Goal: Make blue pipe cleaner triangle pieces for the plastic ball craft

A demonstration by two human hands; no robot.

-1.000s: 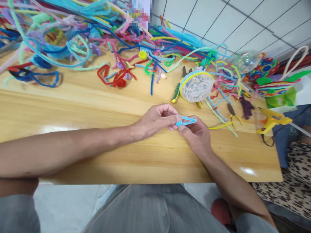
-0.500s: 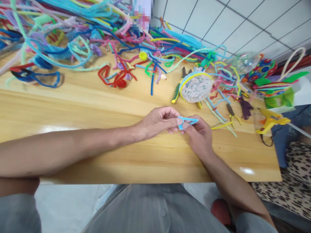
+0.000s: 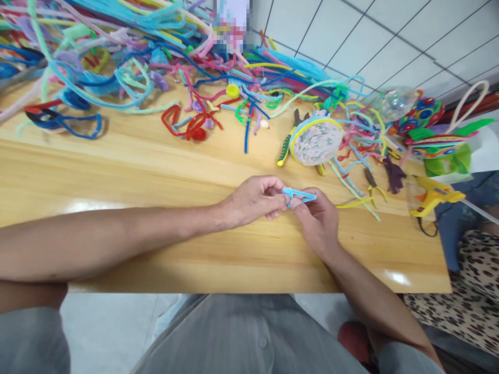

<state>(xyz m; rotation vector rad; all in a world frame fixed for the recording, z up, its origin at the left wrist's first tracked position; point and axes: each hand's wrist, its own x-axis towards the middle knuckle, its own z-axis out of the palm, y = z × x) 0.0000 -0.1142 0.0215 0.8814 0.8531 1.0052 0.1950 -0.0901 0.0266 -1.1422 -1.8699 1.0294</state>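
A light blue pipe cleaner [image 3: 304,194], bent into a narrow pointed loop with a wound end at its left, is held between my two hands above the wooden table. My left hand [image 3: 259,200] pinches the wound end with thumb and fingers. From the other side, my right hand [image 3: 318,221] grips the loop, its thumb near the wrapped part and its fingers partly hidden behind. Beyond the hands sits a clear bowl-like piece [image 3: 317,141] rimmed in yellow and blue, partly over green-and-yellow pliers [image 3: 285,149].
A long heap of coloured pipe cleaners [image 3: 156,23] lines the table's far side. At right are small pliers [image 3: 373,184], a yellow glue gun [image 3: 434,196] and a decorated basket [image 3: 440,145]. A person in leopard-print clothing [image 3: 475,291] sits past the table's right end.
The wound end has turned in my fingers, and the wrap there looks tighter. The loop now points slightly more downward. Both hands keep their hold.
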